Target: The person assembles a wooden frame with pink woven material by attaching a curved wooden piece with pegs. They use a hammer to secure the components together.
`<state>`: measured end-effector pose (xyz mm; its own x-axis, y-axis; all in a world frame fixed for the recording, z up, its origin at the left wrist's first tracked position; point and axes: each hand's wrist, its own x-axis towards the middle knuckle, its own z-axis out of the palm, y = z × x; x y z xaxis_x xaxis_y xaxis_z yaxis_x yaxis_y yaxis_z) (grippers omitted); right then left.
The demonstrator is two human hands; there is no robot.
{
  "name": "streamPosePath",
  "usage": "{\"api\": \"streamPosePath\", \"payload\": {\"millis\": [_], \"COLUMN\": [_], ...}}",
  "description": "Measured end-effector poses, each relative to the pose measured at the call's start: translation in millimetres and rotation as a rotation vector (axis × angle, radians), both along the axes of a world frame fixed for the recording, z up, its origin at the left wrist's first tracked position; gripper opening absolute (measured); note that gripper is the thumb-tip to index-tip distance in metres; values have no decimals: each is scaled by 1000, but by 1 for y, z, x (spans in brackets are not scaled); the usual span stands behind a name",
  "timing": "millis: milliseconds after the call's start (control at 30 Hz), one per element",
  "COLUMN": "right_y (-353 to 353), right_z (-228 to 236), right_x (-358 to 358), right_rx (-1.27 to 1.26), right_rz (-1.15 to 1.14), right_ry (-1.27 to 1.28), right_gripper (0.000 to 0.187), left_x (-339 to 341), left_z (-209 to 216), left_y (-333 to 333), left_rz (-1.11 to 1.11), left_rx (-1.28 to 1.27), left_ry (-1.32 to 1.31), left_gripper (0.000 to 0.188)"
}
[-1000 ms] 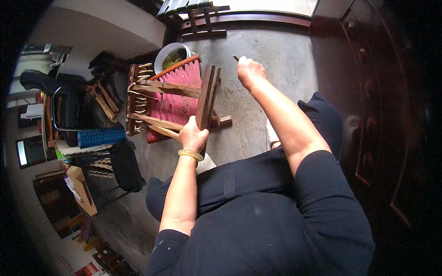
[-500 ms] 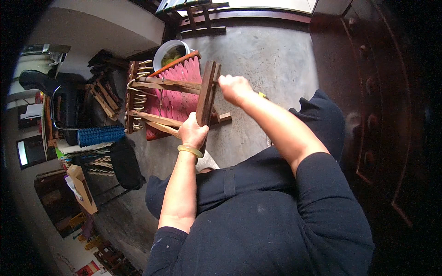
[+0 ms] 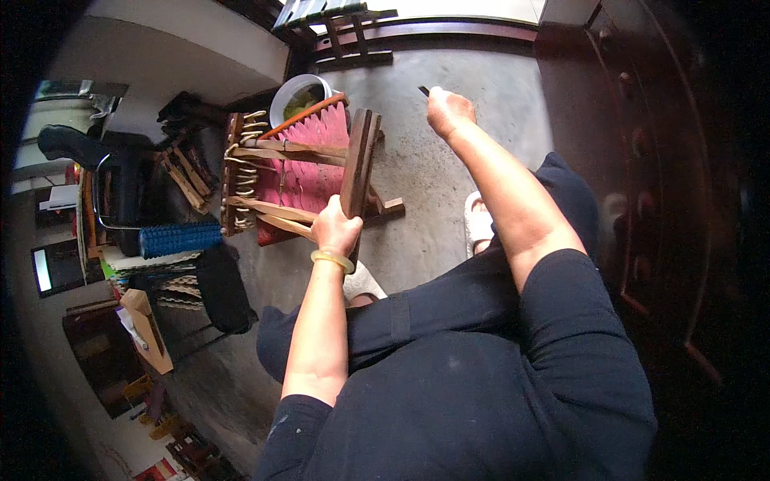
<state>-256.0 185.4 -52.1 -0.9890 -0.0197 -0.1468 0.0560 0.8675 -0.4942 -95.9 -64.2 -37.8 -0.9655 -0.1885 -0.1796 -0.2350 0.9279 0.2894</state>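
A small wooden folding stool, tipped on its side, stands on the floor in front of me, with a pink woven seat point(image 3: 311, 164) and pale cord laced along its far-left bar. My left hand point(image 3: 337, 228), with a pale bangle at the wrist, is closed round the lower part of the stool's dark wooden bar point(image 3: 358, 164). Off to the right of the stool, my right hand point(image 3: 451, 111) is closed in the air on a small dark tool point(image 3: 423, 90). Only its short black tip sticks out, so its kind is hidden.
A white bucket point(image 3: 278, 103) with something greenish inside stands behind the stool. At the back is a slatted bench point(image 3: 353, 36) by the doorway. Dark wooden furniture point(image 3: 634, 168) lines the right. A blue ridged roller point(image 3: 180, 239) and a black chair point(image 3: 220, 289) are at left.
My right hand has moved away from the wooden bar, to the right and farther back, and the dark tip now shows. My left hand has kept its grip on the stool.
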Motion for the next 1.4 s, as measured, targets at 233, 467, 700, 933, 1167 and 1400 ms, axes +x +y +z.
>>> {"api": "streamPosePath", "payload": {"millis": [233,467,700,933,1167,1400], "right_y": [-72,-76,-36,-51,-64,-111], "right_z": [-21,-25,-17,0,19,4], "right_x": [98,71,31,51,33,104], "right_rx": [-68,70,-91,120,192,271], "right_rz": [400,438,30,259,316,639], "right_ry": [91,88,12,-126,-5,-197], "right_gripper": [17,18,24,21,15,23], "left_x": [-1,-1,0,-2,-3,-3], "left_z": [-1,1,7,2,13,10], "left_y": [-2,-3,2,-2,4,2], "left_rz": [-7,-5,7,-9,-21,-17], "left_rx": [-28,6,22,-5,6,-12], "left_ry": [14,-8,-1,-5,-8,-30], "left_gripper": [33,31,31,33,31,32]}}
